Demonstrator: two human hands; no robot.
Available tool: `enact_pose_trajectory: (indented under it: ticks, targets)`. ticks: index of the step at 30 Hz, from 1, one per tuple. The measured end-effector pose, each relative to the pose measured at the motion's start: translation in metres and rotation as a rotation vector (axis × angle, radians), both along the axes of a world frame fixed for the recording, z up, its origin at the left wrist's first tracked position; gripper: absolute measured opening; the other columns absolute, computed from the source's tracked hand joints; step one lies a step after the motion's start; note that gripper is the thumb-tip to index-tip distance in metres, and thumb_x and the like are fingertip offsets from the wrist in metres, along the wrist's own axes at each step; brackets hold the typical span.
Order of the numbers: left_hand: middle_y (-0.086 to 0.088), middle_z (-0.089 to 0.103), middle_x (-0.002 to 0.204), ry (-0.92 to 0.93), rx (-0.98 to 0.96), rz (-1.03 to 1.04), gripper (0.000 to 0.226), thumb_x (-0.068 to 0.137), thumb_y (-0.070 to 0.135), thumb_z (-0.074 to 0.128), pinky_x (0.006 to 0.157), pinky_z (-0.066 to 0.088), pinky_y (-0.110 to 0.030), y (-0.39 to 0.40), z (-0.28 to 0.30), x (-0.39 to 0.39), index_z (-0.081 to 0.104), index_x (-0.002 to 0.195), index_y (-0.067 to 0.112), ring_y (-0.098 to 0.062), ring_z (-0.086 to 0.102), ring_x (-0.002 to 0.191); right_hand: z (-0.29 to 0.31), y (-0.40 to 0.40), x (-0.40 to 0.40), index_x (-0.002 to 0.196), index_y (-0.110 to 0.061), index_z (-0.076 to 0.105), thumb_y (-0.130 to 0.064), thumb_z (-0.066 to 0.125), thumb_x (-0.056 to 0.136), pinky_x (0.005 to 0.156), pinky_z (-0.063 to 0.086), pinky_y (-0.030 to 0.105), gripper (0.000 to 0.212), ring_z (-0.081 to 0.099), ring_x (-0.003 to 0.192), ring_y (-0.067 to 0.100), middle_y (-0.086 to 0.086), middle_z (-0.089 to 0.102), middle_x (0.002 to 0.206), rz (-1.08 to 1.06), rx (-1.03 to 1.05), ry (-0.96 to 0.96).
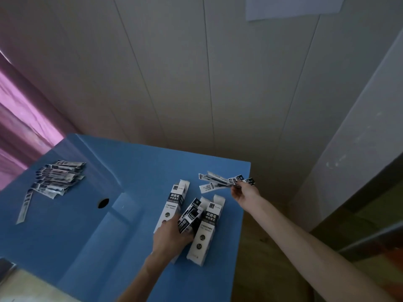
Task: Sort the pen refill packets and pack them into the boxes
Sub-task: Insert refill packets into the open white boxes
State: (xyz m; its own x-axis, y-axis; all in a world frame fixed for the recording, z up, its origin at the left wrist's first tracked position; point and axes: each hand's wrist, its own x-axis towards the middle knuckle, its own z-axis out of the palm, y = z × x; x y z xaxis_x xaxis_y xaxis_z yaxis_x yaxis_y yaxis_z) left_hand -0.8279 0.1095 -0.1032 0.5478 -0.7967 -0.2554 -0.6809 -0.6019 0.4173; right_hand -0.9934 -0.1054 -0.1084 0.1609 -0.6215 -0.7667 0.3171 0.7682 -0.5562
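Two long white-and-black boxes lie on the blue table (135, 171) with their top flaps open: one (174, 202) on the left, one (207, 227) on the right. My left hand (172, 236) rests between them and grips a small bundle of black-and-white refill packets (189, 214). My right hand (245, 194) reaches to the table's far right and pinches several refill packets (220, 182) fanned out to the left. A loose pile of more refill packets (57, 178) lies at the far left of the table.
A round hole (103, 203) opens in the table surface near a raised step. A panelled wall stands behind, a pink curtain (19, 118) at the left, wooden floor at the right of the table's edge.
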Motion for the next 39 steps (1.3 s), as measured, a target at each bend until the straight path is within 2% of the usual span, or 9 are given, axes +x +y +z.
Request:
enact_pose_trajectory:
  ticks: [5, 9, 14, 18, 23, 29, 32, 34, 39]
  targets:
    - [0.013, 0.07, 0.087, 0.046, -0.072, 0.058, 0.03, 0.077, 0.05, 0.072, 0.067, 0.054, -0.031, 0.002, -0.004, 0.005, 0.064, 0.099, 0.032, -0.014, 0.065, 0.082, 0.002, 0.006, 0.007, 0.106, 0.003, 0.06, -0.007, 0.059, 0.102, 0.039, 0.052, 0.024, 0.011, 0.059, 0.061, 0.018, 0.013, 0.062, 0.077, 0.023, -0.055, 0.024]
    - [0.021, 0.067, 0.078, 0.141, -0.227, 0.061, 0.03, 0.074, 0.051, 0.082, 0.057, 0.048, -0.024, 0.01, -0.001, 0.01, 0.058, 0.088, 0.038, -0.002, 0.064, 0.074, 0.01, 0.005, 0.013, 0.111, 0.005, 0.062, -0.01, 0.058, 0.103, 0.041, 0.053, 0.025, 0.017, 0.059, 0.058, 0.018, 0.013, 0.063, 0.077, 0.096, -0.173, 0.069]
    - [0.03, 0.071, 0.085, 0.273, -0.435, 0.059, 0.029, 0.076, 0.043, 0.088, 0.06, 0.051, -0.015, 0.02, 0.006, 0.013, 0.064, 0.091, 0.042, 0.004, 0.068, 0.078, 0.029, -0.002, 0.023, 0.11, 0.003, 0.065, -0.017, 0.06, 0.103, 0.051, 0.056, 0.027, 0.022, 0.062, 0.057, 0.017, 0.013, 0.069, 0.08, 0.243, -0.393, 0.14]
    - [0.016, 0.076, 0.087, 0.394, -0.525, 0.085, 0.031, 0.076, 0.025, 0.091, 0.064, 0.058, -0.025, 0.024, 0.007, 0.018, 0.07, 0.097, 0.03, -0.008, 0.073, 0.08, 0.052, 0.001, 0.03, 0.102, 0.002, 0.065, -0.022, 0.057, 0.105, 0.054, 0.058, 0.027, 0.025, 0.067, 0.058, 0.015, 0.018, 0.072, 0.087, 0.342, -0.632, 0.238]
    - [0.015, 0.075, 0.077, 0.469, -0.567, 0.084, 0.034, 0.073, 0.009, 0.091, 0.058, 0.053, -0.018, 0.025, 0.013, 0.027, 0.068, 0.091, 0.027, -0.002, 0.068, 0.065, 0.077, 0.009, 0.044, 0.103, 0.012, 0.059, -0.022, 0.051, 0.107, 0.054, 0.058, 0.025, 0.036, 0.069, 0.066, 0.016, 0.025, 0.071, 0.093, 0.413, -0.921, 0.33]
    - [-0.004, 0.078, 0.098, 0.598, -0.628, 0.13, 0.05, 0.068, 0.024, 0.088, 0.081, 0.062, -0.04, 0.03, 0.01, 0.053, 0.071, 0.115, 0.021, -0.024, 0.075, 0.093, 0.092, 0.02, 0.054, 0.103, 0.012, 0.058, -0.02, 0.046, 0.109, 0.055, 0.058, 0.026, 0.035, 0.068, 0.066, 0.015, 0.027, 0.071, 0.093, 0.474, -1.026, 0.327]
    - [0.002, 0.079, 0.099, 0.641, -0.663, 0.089, 0.048, 0.076, 0.006, 0.087, 0.079, 0.062, -0.03, 0.032, 0.014, 0.058, 0.071, 0.118, 0.022, -0.017, 0.076, 0.093, 0.103, 0.022, 0.055, 0.101, 0.013, 0.057, -0.019, 0.044, 0.11, 0.055, 0.056, 0.026, 0.035, 0.067, 0.063, 0.014, 0.027, 0.07, 0.091, 0.532, -1.042, 0.331]
    - [0.005, 0.079, 0.092, 0.667, -0.672, 0.08, 0.048, 0.078, -0.001, 0.084, 0.073, 0.059, -0.022, 0.034, 0.018, 0.061, 0.07, 0.117, 0.022, -0.012, 0.076, 0.089, 0.111, 0.021, 0.055, 0.096, 0.01, 0.057, -0.017, 0.043, 0.11, 0.054, 0.056, 0.025, 0.033, 0.067, 0.063, 0.015, 0.025, 0.07, 0.089, 0.563, -1.058, 0.337]
    - [0.003, 0.06, 0.06, 0.692, -0.689, 0.05, 0.046, 0.076, 0.008, 0.089, 0.074, 0.057, -0.027, 0.04, 0.019, 0.064, 0.071, 0.116, 0.021, -0.011, 0.066, 0.067, 0.13, 0.021, 0.056, 0.091, 0.002, 0.056, -0.017, 0.043, 0.11, 0.053, 0.053, 0.028, 0.03, 0.063, 0.058, 0.015, 0.009, 0.065, 0.072, 0.616, -1.155, 0.434]
